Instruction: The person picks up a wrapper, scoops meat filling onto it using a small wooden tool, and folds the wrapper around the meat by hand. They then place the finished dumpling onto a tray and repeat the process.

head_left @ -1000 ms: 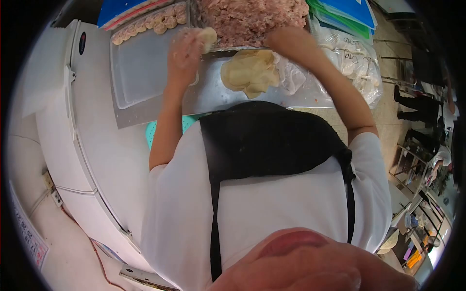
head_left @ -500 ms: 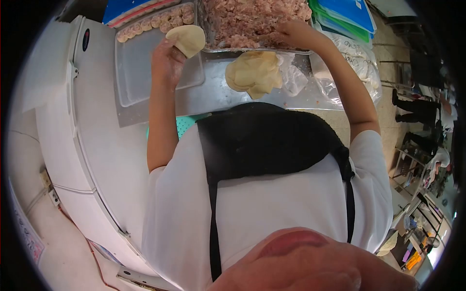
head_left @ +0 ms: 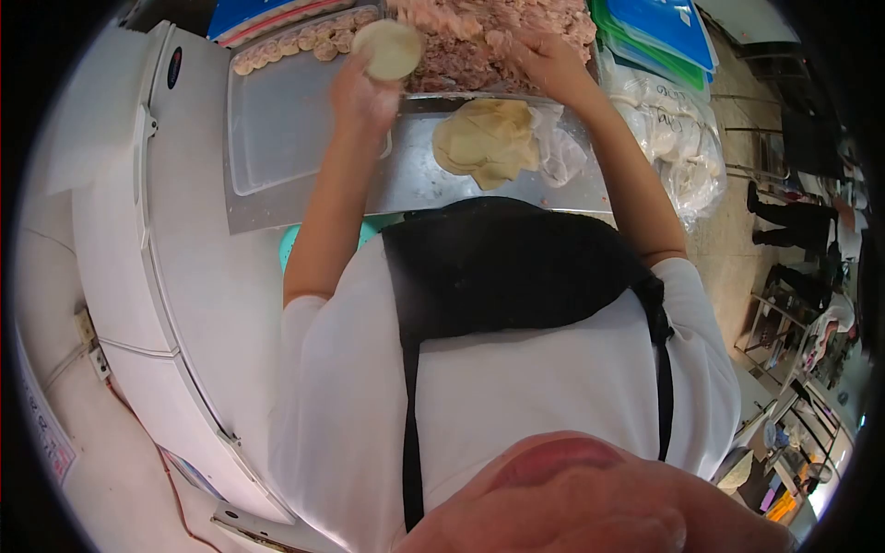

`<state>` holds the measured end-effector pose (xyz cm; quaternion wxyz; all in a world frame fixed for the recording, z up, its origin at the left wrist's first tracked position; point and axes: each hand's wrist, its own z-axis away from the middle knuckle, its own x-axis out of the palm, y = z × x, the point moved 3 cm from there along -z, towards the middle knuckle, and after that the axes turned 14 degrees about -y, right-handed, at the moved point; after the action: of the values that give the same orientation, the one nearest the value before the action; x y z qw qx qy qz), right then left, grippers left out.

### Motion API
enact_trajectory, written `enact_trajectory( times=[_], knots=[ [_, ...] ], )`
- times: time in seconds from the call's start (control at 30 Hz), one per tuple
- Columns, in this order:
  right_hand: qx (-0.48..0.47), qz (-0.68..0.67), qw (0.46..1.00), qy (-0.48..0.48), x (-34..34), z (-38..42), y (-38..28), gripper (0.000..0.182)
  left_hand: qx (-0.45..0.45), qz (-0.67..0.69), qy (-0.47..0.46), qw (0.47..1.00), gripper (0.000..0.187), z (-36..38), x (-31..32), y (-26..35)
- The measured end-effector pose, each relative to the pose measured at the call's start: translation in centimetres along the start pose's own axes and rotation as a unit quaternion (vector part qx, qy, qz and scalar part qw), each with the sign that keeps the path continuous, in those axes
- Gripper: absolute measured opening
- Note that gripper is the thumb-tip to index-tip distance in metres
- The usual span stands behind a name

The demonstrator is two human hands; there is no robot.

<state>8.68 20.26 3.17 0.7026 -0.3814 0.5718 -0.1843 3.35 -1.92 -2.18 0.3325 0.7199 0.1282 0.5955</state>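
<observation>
My left hand [head_left: 363,98], blurred by motion, holds a round, pale dumpling wrapper [head_left: 387,52] upright near the left edge of the meat tray. My right hand [head_left: 556,66] is over the ground meat filling [head_left: 461,60], its fingers curled toward the meat; what they grip, if anything, is hidden. A stack of yellowish wrappers [head_left: 484,143] lies on the metal table in front of the tray, beside crumpled clear plastic [head_left: 559,152]. To the left, filled dumplings [head_left: 309,41] line the far side of a translucent plastic tray [head_left: 277,138].
Blue and green plastic lids [head_left: 659,37] are stacked to the right of the meat. Below them sits a bulging clear bag [head_left: 678,138] with handwriting. A white refrigerator [head_left: 198,258] stands close on my left. Other people [head_left: 797,217] stand farther off at right.
My left hand has moved right with the wrapper, closer to the meat tray. My right hand has shifted slightly, with its forearm swung inward.
</observation>
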Motion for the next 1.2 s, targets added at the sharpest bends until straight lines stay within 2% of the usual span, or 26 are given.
enact_trajectory(
  times=[0.07,0.13,0.17,0.2,0.23,0.27,0.3,0.33,0.37,0.43,0.53,0.57,0.63,0.67,0.77,0.87,0.97,1.03,1.07,1.13,1.2],
  knots=[
    [-0.019,-0.060,0.997,0.034,0.3,-0.7,1.1,0.028,0.001,0.068,-0.052,0.996,0.047,-1.4,4.1,-0.8],
    [-0.029,0.040,0.996,0.072,1.4,-0.6,2.0,0.025,0.015,0.154,-0.089,0.984,0.058,-2.8,6.5,-1.1],
    [-0.033,0.091,0.991,0.090,1.8,-0.4,2.6,0.024,0.014,0.217,-0.205,0.954,0.056,-3.8,6.2,-1.9],
    [-0.125,0.129,0.974,0.142,1.3,0.2,3.0,0.023,0.012,0.277,-0.316,0.907,0.054,-5.1,4.6,-2.9],
    [-0.099,0.183,0.971,0.118,0.4,1.1,3.1,0.023,0.010,0.332,-0.422,0.844,0.053,-5.4,3.6,-2.8],
    [-0.073,0.236,0.964,0.094,-0.8,2.4,2.7,0.024,-0.043,0.294,-0.190,0.936,0.067,-5.4,1.6,-2.5],
    [-0.045,0.288,0.954,0.070,-1.9,3.5,1.6,0.026,-0.037,0.233,-0.125,0.964,0.067,-5.2,1.6,-2.6],
    [0.036,0.344,0.938,0.026,-2.8,4.6,-0.6,0.027,-0.030,0.171,-0.057,0.983,0.067,-5.0,1.5,-2.7],
    [0.001,0.339,0.939,0.053,-2.6,4.6,-0.7,0.026,-0.023,0.106,0.011,0.994,0.067,-4.6,1.4,-2.7],
    [-0.069,0.329,0.936,0.107,-1.8,4.6,-0.8,0.026,-0.045,0.125,0.012,0.991,0.069,-3.5,5.0,-2.6],
    [-0.005,0.398,0.917,0.000,-3.2,4.3,-0.9,0.025,-0.048,0.122,0.054,0.990,0.063,-2.2,6.5,-2.5],
    [-0.045,0.402,0.914,0.021,-4.0,4.1,-1.9,0.024,-0.038,0.117,0.073,0.990,0.060,-2.2,6.5,-2.3],
    [-0.115,0.398,0.908,0.060,-4.2,4.6,-4.0,0.024,-0.041,0.167,-0.010,0.985,0.060,-2.1,8.1,-1.7],
    [-0.115,0.390,0.912,0.056,-3.7,4.0,-3.6,0.023,-0.045,0.190,-0.053,0.979,0.060,-2.1,8.7,-1.6],
    [-0.115,0.363,0.924,0.034,-3.3,2.3,-2.5,0.022,0.004,0.097,-0.040,0.994,0.065,-4.7,0.5,-2.1],
    [-0.092,0.352,0.932,-0.006,-4.5,1.0,-2.1,0.021,-0.001,0.254,-0.040,0.966,0.050,-3.6,0.4,1.2],
    [-0.019,0.405,0.910,-0.084,-2.6,-1.0,1.9,0.021,0.050,0.034,-0.091,0.994,0.043,-2.6,-0.4,3.7],
    [0.040,0.446,0.881,-0.156,-0.2,-2.8,1.3,0.023,0.056,-0.215,-0.094,0.970,0.045,-1.3,1.1,5.8],
    [0.014,0.432,0.890,-0.144,1.5,-2.8,1.2,0.024,0.058,-0.335,-0.093,0.936,0.046,-0.7,1.6,6.7],
    [-0.039,0.404,0.906,-0.119,5.1,-2.5,1.5,0.027,0.050,-0.423,-0.100,0.899,0.048,-0.3,1.3,7.7],
    [-0.098,0.305,0.945,-0.066,5.3,-1.6,2.5,0.028,0.021,-0.517,-0.089,0.851,0.053,0.0,0.9,8.7]
  ],
)
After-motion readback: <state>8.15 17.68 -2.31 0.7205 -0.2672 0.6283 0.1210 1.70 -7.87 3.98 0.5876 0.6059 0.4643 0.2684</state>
